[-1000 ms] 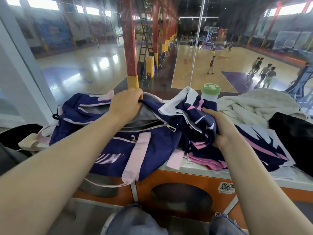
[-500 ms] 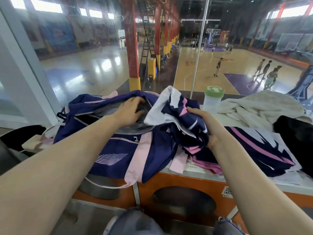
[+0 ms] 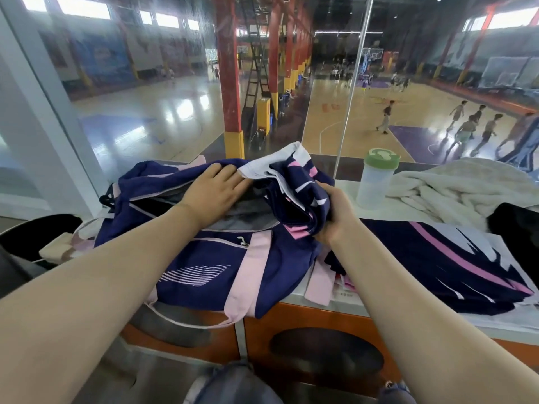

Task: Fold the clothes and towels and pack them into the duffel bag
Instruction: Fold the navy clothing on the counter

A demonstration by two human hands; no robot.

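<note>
Both hands work at the mouth of the duffel bag, which serves as the landmark. Its long axis runs left to right across the counter, and its unzipped opening faces up. The left hand lies with fingers straight on the far lip of the opening, pressing it back. The right hand has fingers curled round a bunched navy, pink and white garment, gripping it just above the right end of the opening. So the bag's hollow lies directly below and slightly left of that bundle, and the right hand is the nearer one for pushing it in (a short downward, leftward tuck, by my judgement).

Counting by size: one duffel bag; one matching patterned garment spread flat on the counter right of the bag; one cream towel heaped beyond it; one dark item at the far right, its kind unclear; one garment in hand; one bottle with a green lid standing right of the bag, near the glass.
</note>
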